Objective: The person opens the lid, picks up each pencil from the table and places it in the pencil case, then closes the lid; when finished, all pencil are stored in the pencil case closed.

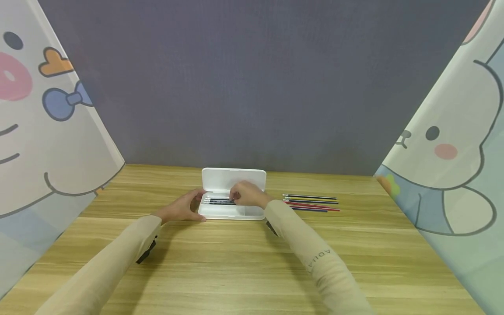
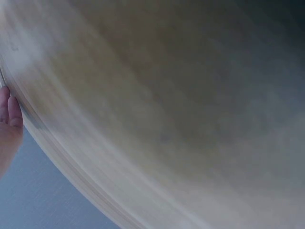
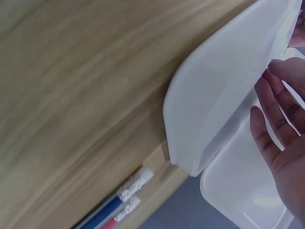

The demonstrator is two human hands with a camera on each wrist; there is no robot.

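A white pencil case (image 1: 222,211) stands on the table with its lid (image 1: 218,179) raised at the back. Several black pencils (image 1: 214,201) lie inside, white ends to the left. My left hand (image 1: 183,206) holds the case's left end, thumb at the front corner and fingers at the back one. Over the case, my right hand (image 1: 248,194) pinches a black pencil near its right end with thumb and forefinger. In the right wrist view, the other fingers of the right hand (image 3: 290,143) spread over the case (image 3: 214,90); the pencil is hidden there.
Right of the case lies a loose row of black, blue and red pencils (image 1: 311,203). A grey panel (image 1: 252,87) rises along the table's back edge. Panels with cartoon prints flank the wooden table (image 1: 220,262) on both sides.
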